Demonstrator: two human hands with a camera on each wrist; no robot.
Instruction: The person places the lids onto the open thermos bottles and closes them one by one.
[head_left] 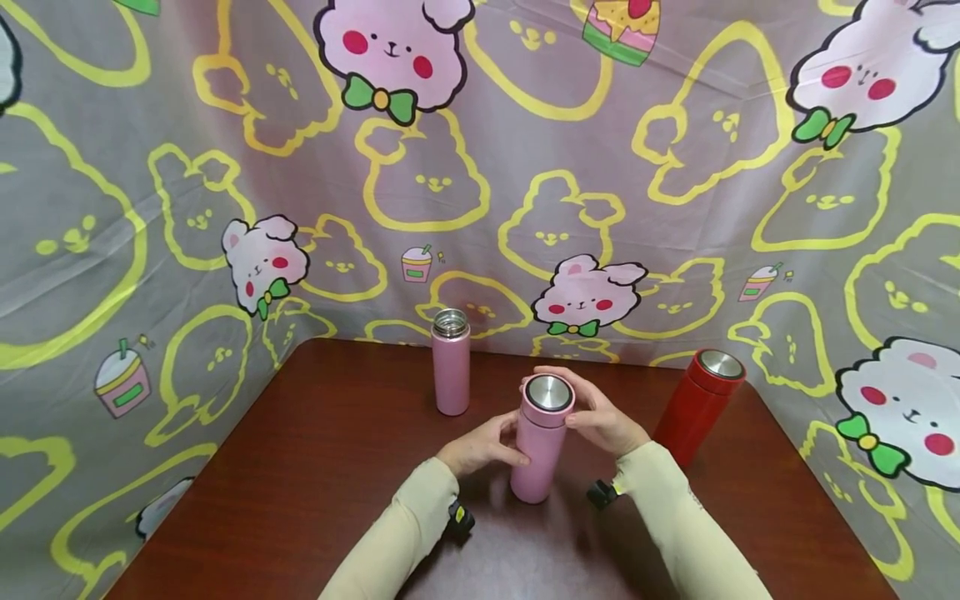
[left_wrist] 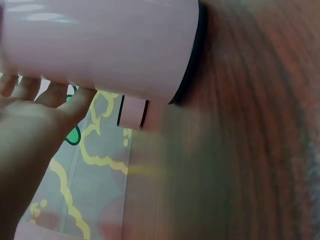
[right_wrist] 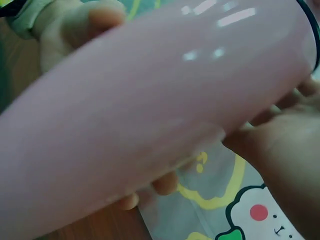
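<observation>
Our left hand [head_left: 480, 447] grips the pink bottle [head_left: 537, 467] and our right hand [head_left: 604, 417] its lid [head_left: 549, 395], so we seem at lid-turning, which next needs steady bracing.

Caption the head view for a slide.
Left hand and right hand hold a lidded pink flask; an open-topped pink flask and red flask stand nearby.

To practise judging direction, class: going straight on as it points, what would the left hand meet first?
The capped pink bottle, which the left hand holds; beyond it, possibly the right hand, though depth is unclear.
</observation>
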